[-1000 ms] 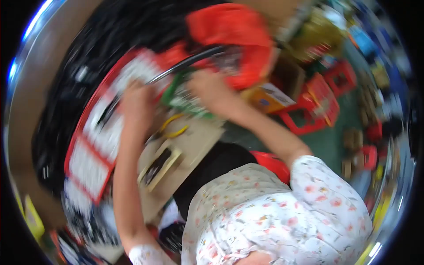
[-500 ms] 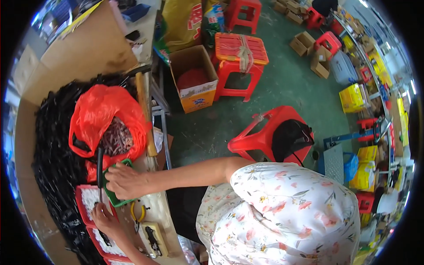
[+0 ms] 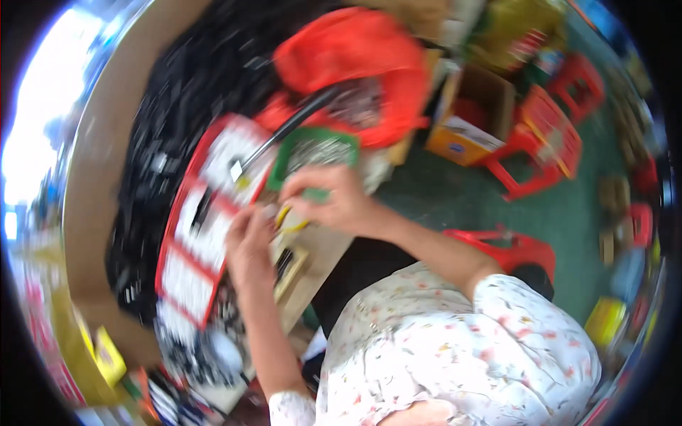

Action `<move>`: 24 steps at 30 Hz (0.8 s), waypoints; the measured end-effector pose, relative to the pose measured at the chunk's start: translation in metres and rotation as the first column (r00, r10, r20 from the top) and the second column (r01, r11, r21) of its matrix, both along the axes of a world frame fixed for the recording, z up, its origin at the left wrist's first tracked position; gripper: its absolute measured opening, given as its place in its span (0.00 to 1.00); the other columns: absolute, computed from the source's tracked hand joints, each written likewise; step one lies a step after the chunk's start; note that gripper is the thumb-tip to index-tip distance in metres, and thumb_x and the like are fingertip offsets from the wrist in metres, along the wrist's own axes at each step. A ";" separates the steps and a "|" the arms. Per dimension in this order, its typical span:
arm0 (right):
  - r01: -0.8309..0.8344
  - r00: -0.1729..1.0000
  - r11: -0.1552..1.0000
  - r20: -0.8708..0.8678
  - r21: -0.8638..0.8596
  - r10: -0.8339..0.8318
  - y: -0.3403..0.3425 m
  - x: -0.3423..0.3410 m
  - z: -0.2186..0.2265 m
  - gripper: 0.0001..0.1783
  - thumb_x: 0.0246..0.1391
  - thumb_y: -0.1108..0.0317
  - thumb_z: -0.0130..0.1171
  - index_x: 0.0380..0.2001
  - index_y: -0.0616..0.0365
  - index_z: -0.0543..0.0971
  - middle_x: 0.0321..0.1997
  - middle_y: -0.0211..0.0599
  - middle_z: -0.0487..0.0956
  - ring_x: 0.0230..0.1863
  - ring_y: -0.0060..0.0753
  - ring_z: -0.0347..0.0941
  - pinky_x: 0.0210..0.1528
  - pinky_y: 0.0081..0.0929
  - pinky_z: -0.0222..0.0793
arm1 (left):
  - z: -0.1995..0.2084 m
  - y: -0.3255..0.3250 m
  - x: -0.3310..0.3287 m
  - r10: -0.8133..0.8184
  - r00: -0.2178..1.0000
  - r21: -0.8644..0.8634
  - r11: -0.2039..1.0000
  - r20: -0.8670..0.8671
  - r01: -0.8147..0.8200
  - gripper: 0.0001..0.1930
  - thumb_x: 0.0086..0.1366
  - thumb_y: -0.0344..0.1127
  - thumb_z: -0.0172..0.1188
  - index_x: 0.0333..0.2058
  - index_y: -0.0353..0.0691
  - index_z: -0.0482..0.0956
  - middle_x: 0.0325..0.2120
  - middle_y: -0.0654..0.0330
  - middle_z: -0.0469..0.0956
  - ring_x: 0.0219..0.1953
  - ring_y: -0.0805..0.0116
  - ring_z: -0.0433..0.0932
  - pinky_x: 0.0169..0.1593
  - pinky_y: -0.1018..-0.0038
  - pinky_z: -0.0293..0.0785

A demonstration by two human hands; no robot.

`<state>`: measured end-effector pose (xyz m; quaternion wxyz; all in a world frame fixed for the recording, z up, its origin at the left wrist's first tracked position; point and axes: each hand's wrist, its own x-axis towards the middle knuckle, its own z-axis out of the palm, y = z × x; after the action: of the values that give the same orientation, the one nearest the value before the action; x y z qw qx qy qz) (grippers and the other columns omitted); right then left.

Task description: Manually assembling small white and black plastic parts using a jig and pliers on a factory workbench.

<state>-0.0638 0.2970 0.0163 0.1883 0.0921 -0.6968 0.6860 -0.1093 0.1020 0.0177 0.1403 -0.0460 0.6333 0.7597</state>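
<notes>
Both my hands are close together over the workbench, smeared by motion. My left hand (image 3: 250, 245) is closed beside the red divided tray (image 3: 215, 273), fingertips pinched, with something small and pale at the tips that I cannot make out. Curled in a pinch near the green tray (image 3: 279, 167) is my right hand (image 3: 334, 202); whatever its fingers hold is hidden. A long black-handled tool with a metal shaft (image 3: 288, 128) slants over the red tray's white contents, apart from both hands. Pliers with yellow handles (image 3: 293, 226) lie just below my right hand.
A red plastic bag (image 3: 348, 42) of small brownish parts stands beyond the trays. Many black pieces (image 3: 185, 92) are heaped along a cardboard wall (image 3: 99, 142). To the right are an open carton (image 3: 455, 145) and red stools (image 3: 550, 131) on the green floor.
The view has turned and shifted, blurring the scene. My left hand has left the black-handled tool's shaft, and my right hand has come back from the green tray toward it.
</notes>
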 end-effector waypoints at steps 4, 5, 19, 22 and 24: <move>-0.135 0.988 0.989 -0.063 0.058 0.139 -0.015 0.016 0.020 0.05 0.52 0.80 0.61 0.34 0.64 0.81 0.37 0.39 0.83 0.42 0.31 0.80 0.46 0.27 0.74 | 0.008 -0.010 0.053 -0.033 0.980 0.414 0.909 0.194 -0.052 0.09 0.66 0.30 0.63 0.43 0.33 0.79 0.34 0.59 0.82 0.33 0.71 0.81 0.36 0.80 0.77; -0.155 0.985 0.983 -0.061 0.094 0.161 -0.020 0.018 0.023 0.06 0.52 0.80 0.62 0.34 0.64 0.81 0.38 0.39 0.83 0.42 0.32 0.80 0.47 0.28 0.74 | 0.008 -0.014 0.061 -0.038 0.977 0.469 0.881 0.208 -0.066 0.10 0.67 0.31 0.63 0.43 0.33 0.79 0.34 0.59 0.82 0.33 0.71 0.81 0.35 0.81 0.77; -0.016 0.926 0.878 -0.325 0.479 0.194 -0.066 0.015 0.010 0.09 0.48 0.79 0.66 0.36 0.61 0.81 0.37 0.40 0.82 0.37 0.43 0.80 0.40 0.32 0.75 | -0.006 -0.046 0.075 0.025 0.978 0.572 0.808 0.207 -0.141 0.08 0.66 0.27 0.63 0.43 0.34 0.80 0.37 0.59 0.83 0.35 0.72 0.81 0.39 0.79 0.78; 0.016 0.914 0.824 -0.343 0.566 0.218 -0.069 0.018 0.009 0.09 0.49 0.81 0.65 0.36 0.62 0.82 0.39 0.43 0.83 0.40 0.40 0.81 0.43 0.31 0.76 | -0.007 -0.046 0.078 0.060 0.979 0.583 0.795 0.197 -0.166 0.09 0.65 0.25 0.63 0.44 0.33 0.80 0.38 0.59 0.82 0.37 0.72 0.82 0.43 0.78 0.80; -0.162 0.970 0.931 -0.119 0.327 0.211 -0.069 0.020 0.013 0.10 0.49 0.80 0.66 0.37 0.63 0.82 0.40 0.43 0.82 0.41 0.40 0.80 0.44 0.31 0.75 | -0.006 -0.047 0.079 0.098 0.974 0.583 0.786 0.206 -0.203 0.11 0.64 0.24 0.63 0.45 0.33 0.79 0.39 0.59 0.82 0.38 0.72 0.82 0.45 0.77 0.80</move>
<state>-0.0442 0.2276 0.0294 0.1577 0.2392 -0.7689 0.5716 -0.0300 0.0552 0.0113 0.1381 -0.1122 0.3403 0.9233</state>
